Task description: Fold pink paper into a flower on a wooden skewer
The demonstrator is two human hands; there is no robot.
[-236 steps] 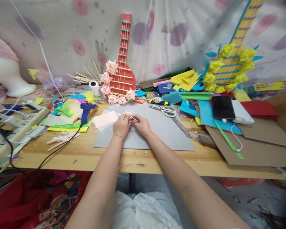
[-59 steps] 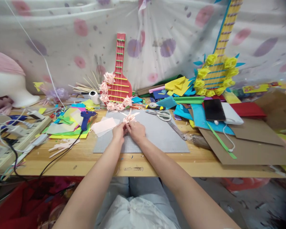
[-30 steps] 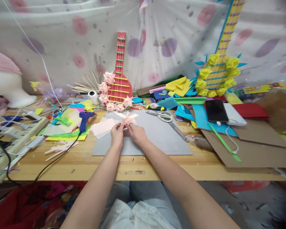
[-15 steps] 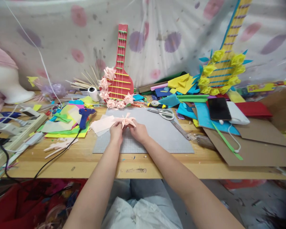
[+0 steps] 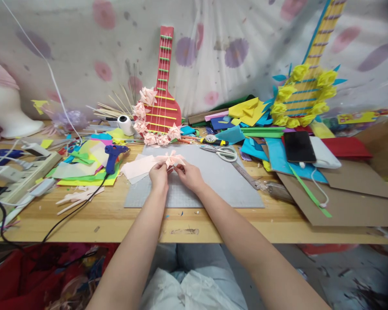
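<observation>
A pale pink paper flower with pointed petals is held over the grey cutting mat. My left hand pinches it from the left and below. On the other side, the fingers of my right hand are closed at its base; the fingertips are partly hidden. Pale pink paper sheets lie just left of my left hand. Behind the mat leans a red paper guitar with similar pink flowers along its lower edge.
Scissors and a metal ruler lie on the mat's right. A blue glue gun rests on coloured sheets at left, its cord crossing the table. Cardboard and a phone are at right, a power strip at far left.
The flower has been raised and turned slightly, showing its petals more upright. My right hand's fingers have shifted a little at its base. The whole view has moved slightly.
</observation>
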